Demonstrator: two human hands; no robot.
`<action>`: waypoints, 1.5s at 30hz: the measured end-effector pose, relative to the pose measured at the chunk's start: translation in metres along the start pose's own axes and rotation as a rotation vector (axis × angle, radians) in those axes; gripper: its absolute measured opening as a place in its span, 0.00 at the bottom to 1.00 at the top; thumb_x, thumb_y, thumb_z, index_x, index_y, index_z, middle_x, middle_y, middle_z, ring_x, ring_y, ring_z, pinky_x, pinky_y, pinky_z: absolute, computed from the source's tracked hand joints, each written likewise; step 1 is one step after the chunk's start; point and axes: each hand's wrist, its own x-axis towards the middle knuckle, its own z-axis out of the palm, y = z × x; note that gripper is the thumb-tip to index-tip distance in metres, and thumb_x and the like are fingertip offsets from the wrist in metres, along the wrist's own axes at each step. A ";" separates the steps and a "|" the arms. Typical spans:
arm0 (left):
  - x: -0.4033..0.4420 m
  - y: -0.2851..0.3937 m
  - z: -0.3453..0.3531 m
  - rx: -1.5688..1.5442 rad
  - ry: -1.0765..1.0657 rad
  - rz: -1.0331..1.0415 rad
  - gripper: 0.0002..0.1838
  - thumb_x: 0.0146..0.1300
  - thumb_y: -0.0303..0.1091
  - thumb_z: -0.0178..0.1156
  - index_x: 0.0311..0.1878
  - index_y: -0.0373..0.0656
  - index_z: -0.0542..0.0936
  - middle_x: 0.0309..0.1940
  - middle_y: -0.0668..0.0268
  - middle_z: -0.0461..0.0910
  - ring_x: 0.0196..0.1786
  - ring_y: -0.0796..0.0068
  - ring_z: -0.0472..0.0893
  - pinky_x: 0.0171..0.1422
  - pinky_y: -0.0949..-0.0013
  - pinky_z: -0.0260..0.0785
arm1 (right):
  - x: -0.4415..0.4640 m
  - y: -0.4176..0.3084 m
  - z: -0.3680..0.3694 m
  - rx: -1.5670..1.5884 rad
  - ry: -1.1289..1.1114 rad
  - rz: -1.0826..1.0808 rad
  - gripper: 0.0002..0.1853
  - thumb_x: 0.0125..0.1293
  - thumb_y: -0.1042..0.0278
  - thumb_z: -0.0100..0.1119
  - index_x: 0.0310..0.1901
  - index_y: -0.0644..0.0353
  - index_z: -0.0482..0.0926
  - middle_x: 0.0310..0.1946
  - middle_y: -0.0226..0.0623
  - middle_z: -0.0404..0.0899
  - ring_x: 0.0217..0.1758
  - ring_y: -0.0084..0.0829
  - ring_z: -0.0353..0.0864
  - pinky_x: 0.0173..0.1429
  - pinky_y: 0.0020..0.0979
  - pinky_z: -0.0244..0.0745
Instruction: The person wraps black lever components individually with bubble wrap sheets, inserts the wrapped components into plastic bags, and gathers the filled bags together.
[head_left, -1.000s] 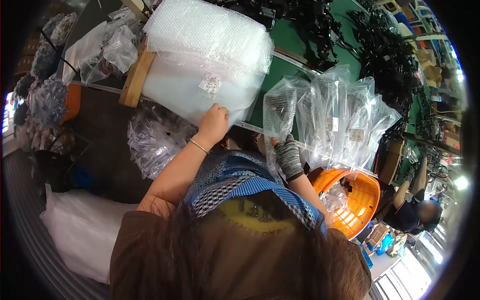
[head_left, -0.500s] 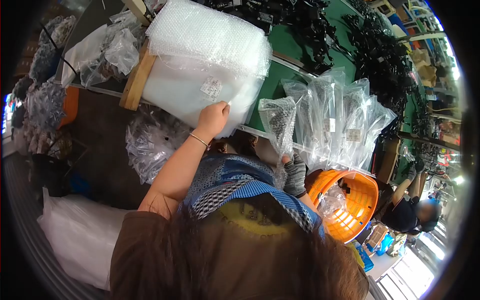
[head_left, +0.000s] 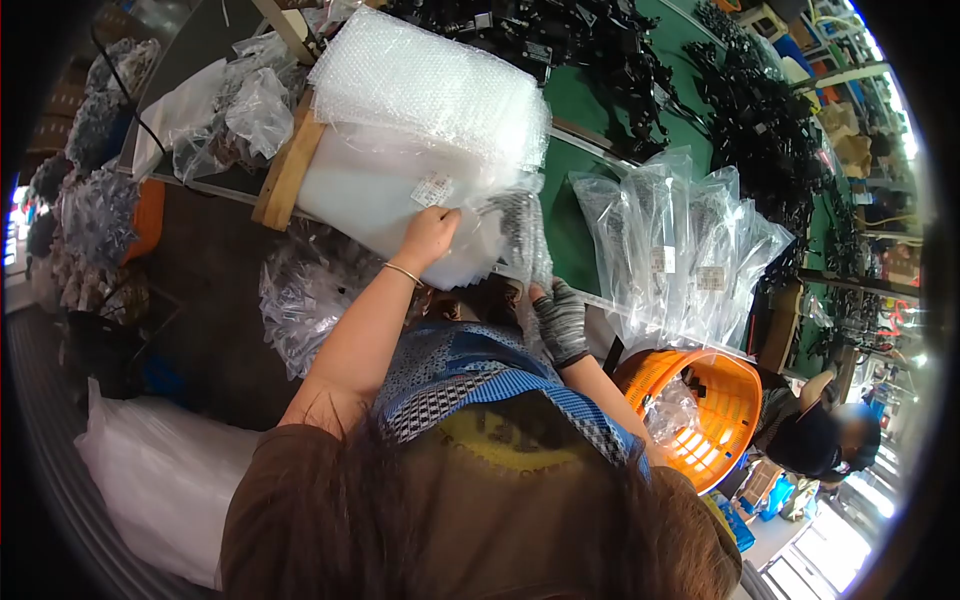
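My bare left hand pinches the opening edge of a clear plastic bag at the top of a flat stack, just under its printed label. My right hand, in a grey fingerless glove, is closed round the lower end of a bubble-wrapped bundle. The bundle's upper end lies at the bag's right edge; I cannot tell whether it is inside. What the wrap contains is hidden. Sheets of bubble wrap lie over the far part of the bag stack.
Filled, labelled clear bags lie on the green table to the right. An orange basket holds crumpled plastic. Black parts are heaped at the back. A wooden bar borders the stack. Another person is at far right.
My right hand has moved left and up, carrying the bubble-wrapped bundle from beside the filled bags to the edge of the plastic bag. My left hand keeps its pinch.
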 end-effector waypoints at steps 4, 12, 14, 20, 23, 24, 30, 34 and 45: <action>-0.011 0.018 0.002 0.216 0.201 0.083 0.09 0.57 0.33 0.54 0.33 0.37 0.78 0.35 0.48 0.77 0.41 0.48 0.77 0.48 0.55 0.68 | -0.001 -0.011 -0.014 -0.371 0.022 0.035 0.17 0.61 0.56 0.57 0.44 0.60 0.78 0.30 0.49 0.80 0.35 0.42 0.82 0.40 0.35 0.73; -0.015 0.010 0.001 -0.113 0.216 0.277 0.12 0.58 0.27 0.52 0.43 0.37 0.79 0.42 0.50 0.79 0.46 0.50 0.77 0.52 0.60 0.69 | -0.007 -0.012 -0.008 0.542 -0.308 0.128 0.14 0.61 0.65 0.60 0.46 0.63 0.78 0.36 0.24 0.78 0.36 0.18 0.73 0.42 0.23 0.70; -0.017 0.013 -0.002 -0.091 0.236 0.139 0.14 0.60 0.26 0.50 0.47 0.37 0.79 0.42 0.52 0.80 0.45 0.52 0.78 0.51 0.62 0.70 | 0.006 -0.015 -0.006 0.514 -0.290 0.140 0.14 0.61 0.66 0.59 0.47 0.64 0.77 0.35 0.24 0.77 0.36 0.18 0.73 0.41 0.23 0.69; -0.019 0.003 -0.001 -0.282 0.257 0.185 0.12 0.62 0.27 0.50 0.46 0.39 0.80 0.40 0.53 0.81 0.42 0.58 0.81 0.45 0.65 0.72 | 0.010 -0.016 -0.007 -0.027 -0.290 -0.120 0.13 0.63 0.62 0.55 0.46 0.58 0.78 0.30 0.42 0.81 0.34 0.32 0.79 0.41 0.34 0.71; -0.043 0.056 -0.022 -0.102 0.277 0.368 0.12 0.62 0.28 0.51 0.47 0.43 0.80 0.38 0.56 0.82 0.39 0.60 0.81 0.42 0.66 0.73 | 0.019 -0.057 -0.015 -0.856 -0.300 -0.172 0.14 0.63 0.62 0.56 0.46 0.59 0.78 0.31 0.41 0.82 0.33 0.33 0.79 0.41 0.33 0.71; -0.049 0.058 -0.019 -0.017 0.266 0.424 0.12 0.62 0.28 0.51 0.47 0.43 0.80 0.37 0.57 0.82 0.38 0.60 0.81 0.41 0.66 0.73 | 0.019 -0.062 -0.014 -0.896 -0.313 -0.148 0.15 0.62 0.61 0.57 0.46 0.61 0.78 0.31 0.41 0.82 0.32 0.33 0.79 0.40 0.32 0.71; -0.059 0.074 -0.013 0.071 0.436 0.637 0.12 0.62 0.26 0.51 0.46 0.43 0.79 0.33 0.56 0.81 0.32 0.59 0.79 0.36 0.64 0.71 | -0.005 -0.076 -0.016 0.209 -0.288 0.187 0.16 0.60 0.63 0.59 0.45 0.64 0.77 0.31 0.41 0.80 0.32 0.28 0.74 0.40 0.30 0.69; -0.062 0.106 -0.019 -0.086 0.363 0.539 0.11 0.62 0.25 0.50 0.45 0.41 0.78 0.31 0.56 0.80 0.30 0.59 0.78 0.35 0.63 0.70 | -0.011 -0.109 -0.019 -0.725 -0.315 -0.156 0.20 0.62 0.54 0.55 0.49 0.60 0.75 0.34 0.44 0.80 0.34 0.38 0.79 0.41 0.34 0.73; -0.092 0.129 -0.038 -0.510 -0.084 0.090 0.10 0.66 0.28 0.49 0.45 0.39 0.80 0.19 0.72 0.72 0.22 0.86 0.68 0.27 0.78 0.61 | 0.025 -0.136 -0.014 -0.143 -0.364 -0.446 0.26 0.54 0.56 0.64 0.54 0.54 0.72 0.36 0.40 0.78 0.37 0.38 0.79 0.43 0.33 0.75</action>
